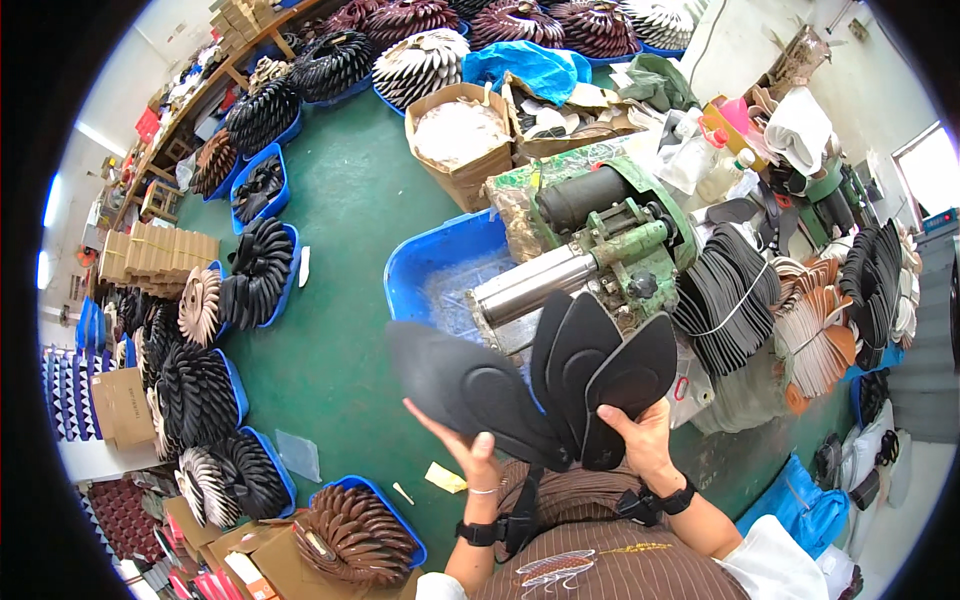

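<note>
Several black insoles (575, 365) are spread like a fan in front of my body, heel ends together at the bottom. My right hand (648, 445) grips the rightmost ones, its thumb pressed on the front face and its fingers hidden behind. On the other side, my left hand (465, 455) holds the lower edge of the leftmost black insole (470, 390), which is slightly blurred. Its fingers reach under that insole, and the thumb points up. Just beyond the insoles stands a green machine (640, 250) with a shiny metal roller (535, 285).
A blue tub (415, 265) sits left of the machine. Bundled insoles (725, 290) are stacked to the right. Behind is a cardboard box (460, 175) of pale pieces. Blue trays of fanned insoles, such as the brown ones (355, 535), line the green floor (340, 220) at left.
</note>
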Available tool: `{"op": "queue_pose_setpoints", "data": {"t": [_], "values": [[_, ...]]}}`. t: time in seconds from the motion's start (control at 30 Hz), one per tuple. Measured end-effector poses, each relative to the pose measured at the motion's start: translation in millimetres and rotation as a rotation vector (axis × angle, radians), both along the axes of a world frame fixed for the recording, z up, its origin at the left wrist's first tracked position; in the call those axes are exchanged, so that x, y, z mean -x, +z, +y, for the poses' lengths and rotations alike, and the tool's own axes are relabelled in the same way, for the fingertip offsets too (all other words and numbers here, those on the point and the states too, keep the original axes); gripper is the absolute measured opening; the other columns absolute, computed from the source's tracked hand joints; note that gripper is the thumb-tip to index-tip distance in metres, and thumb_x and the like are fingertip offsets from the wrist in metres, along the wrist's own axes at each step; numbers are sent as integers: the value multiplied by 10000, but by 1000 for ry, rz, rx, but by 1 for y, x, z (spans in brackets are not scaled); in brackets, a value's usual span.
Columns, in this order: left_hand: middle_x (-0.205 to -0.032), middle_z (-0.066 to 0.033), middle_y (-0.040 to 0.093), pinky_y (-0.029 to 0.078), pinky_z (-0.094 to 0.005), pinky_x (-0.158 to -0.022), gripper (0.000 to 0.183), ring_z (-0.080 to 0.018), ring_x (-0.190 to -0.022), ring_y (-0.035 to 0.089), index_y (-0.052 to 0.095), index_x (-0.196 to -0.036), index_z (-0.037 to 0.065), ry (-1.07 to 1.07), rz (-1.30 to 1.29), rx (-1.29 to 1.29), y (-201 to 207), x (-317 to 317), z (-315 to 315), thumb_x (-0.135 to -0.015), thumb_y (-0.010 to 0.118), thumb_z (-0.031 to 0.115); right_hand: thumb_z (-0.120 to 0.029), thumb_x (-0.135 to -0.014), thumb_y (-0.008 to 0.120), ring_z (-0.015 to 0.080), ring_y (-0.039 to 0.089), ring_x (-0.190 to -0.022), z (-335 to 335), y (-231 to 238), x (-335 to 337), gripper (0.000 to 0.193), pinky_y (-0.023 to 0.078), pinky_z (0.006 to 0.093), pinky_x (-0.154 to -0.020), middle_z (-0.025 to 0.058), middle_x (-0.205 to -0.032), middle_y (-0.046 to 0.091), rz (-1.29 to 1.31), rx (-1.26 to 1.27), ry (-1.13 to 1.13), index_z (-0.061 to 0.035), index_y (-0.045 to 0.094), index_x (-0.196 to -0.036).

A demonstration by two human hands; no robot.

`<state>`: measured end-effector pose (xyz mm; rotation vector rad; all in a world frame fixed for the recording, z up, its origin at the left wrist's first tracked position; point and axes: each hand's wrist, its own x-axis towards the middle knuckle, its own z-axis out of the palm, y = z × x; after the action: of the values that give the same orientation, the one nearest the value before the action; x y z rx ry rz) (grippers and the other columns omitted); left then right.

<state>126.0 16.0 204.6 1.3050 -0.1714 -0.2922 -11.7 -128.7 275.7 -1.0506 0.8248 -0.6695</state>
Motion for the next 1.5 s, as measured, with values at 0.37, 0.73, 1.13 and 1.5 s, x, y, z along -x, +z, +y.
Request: {"op": "queue_pose_setpoints", "data": {"t": [0.37,0.73,1.13,1.5], "values": [[-1190,-168,553,470,-397,-903,669,-280,-1045,566,446,-1264,-35,-26,443,361,16,-47,71,-809,558,442,-18,-800,678,116,579,-858,-45,-67,-42,240,463,274,-803,50,-963,657,52,80,61,38,608,-1023],[-1202,-206,556,468,-395,-914,718,-317,-1058,568,453,-1252,-67,-80,484,216,-7,-14,91,-793,538,479,-90,-853,651,127,607,-895,-40,-74,-43,300,490,279,-792,75,-1015,655,124,52,226,37,580,-1116],[-1499,-182,99,136,-424,-1125,1223,-313,-1371,178,-29,-1475,46,-4,75,-79,-4,3,36,-631,744,477,-166,-793,724,112,605,-731,-6,-39,-56,449,531,256,-684,49,-814,626,122,-45,658,8,539,-1163],[-1504,-189,34,130,-416,-1122,1246,-307,-1376,138,-58,-1471,47,12,79,-83,1,19,11,-647,765,487,1,-712,757,154,560,-1014,16,-14,-34,496,450,292,-913,116,-1083,603,134,85,402,39,476,-1120]]}}
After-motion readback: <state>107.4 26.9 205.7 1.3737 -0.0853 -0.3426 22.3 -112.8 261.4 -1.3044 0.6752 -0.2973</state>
